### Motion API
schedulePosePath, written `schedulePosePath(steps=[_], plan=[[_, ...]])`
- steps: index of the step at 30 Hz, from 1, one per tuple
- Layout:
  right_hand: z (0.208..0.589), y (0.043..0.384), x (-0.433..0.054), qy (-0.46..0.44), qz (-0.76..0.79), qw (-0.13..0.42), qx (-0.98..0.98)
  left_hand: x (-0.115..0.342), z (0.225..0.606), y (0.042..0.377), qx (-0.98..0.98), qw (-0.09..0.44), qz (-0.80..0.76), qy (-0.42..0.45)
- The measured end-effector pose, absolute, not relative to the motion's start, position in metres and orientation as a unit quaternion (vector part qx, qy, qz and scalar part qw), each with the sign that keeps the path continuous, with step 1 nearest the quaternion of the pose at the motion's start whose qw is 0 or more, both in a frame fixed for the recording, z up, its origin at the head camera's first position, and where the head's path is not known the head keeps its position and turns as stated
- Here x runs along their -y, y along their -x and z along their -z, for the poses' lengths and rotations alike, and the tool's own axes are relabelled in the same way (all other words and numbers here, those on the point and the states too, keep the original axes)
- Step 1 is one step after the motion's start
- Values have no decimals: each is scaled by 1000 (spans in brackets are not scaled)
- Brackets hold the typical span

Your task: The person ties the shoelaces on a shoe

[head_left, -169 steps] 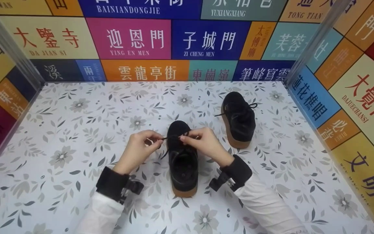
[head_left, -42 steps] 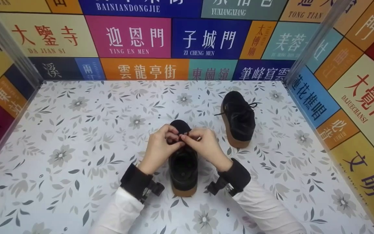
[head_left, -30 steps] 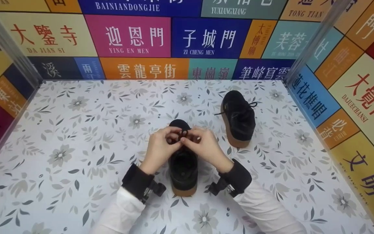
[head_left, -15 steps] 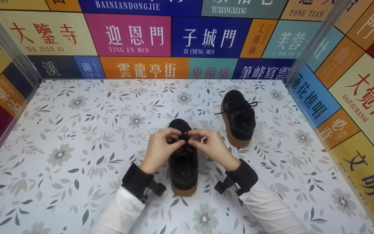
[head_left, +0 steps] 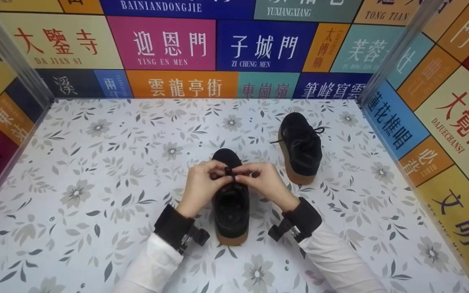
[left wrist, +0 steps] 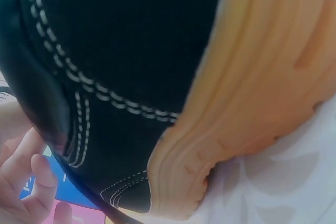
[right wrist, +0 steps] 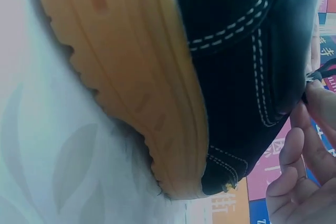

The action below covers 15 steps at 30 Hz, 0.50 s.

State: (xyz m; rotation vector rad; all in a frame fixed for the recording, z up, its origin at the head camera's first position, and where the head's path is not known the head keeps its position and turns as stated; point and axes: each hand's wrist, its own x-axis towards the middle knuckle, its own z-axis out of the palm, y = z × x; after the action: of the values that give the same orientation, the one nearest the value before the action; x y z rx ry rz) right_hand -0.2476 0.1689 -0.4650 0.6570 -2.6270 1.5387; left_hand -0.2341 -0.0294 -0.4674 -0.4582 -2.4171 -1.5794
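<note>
A black lace-up shoe (head_left: pixel 231 217) with a tan sole stands on the floral surface, toe pointing away. Over its tongue, my left hand (head_left: pixel 202 185) and right hand (head_left: pixel 266 182) meet from either side. Thumb and forefinger of each pinch the black shoelace (head_left: pixel 229 170), which is bunched up between the fingertips. How the lace is looped there is too small to tell. In the right wrist view a bit of lace (right wrist: pixel 326 68) sticks out by the pinching fingers of that hand. The left wrist view shows the shoe's side and some fingers, with the lace mostly hidden.
A matching black shoe (head_left: pixel 300 148) stands behind and to the right, its lace ends sticking out. Colourful lettered panels (head_left: pixel 165 44) wall in the back and both sides of the flower-patterned surface (head_left: pixel 128 228).
My left hand, earlier out to the left drawing a lace end, has come in over the shoe. A lace loop showed between the fingers; my right hand has since shifted slightly right. Both shoes stay put.
</note>
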Motion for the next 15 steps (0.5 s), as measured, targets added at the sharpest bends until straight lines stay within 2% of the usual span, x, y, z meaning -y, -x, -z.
schedulePosePath(steps=[15], plan=[[471, 249, -168, -202, -540, 12, 817, 33, 464, 233, 831, 104, 510, 198]])
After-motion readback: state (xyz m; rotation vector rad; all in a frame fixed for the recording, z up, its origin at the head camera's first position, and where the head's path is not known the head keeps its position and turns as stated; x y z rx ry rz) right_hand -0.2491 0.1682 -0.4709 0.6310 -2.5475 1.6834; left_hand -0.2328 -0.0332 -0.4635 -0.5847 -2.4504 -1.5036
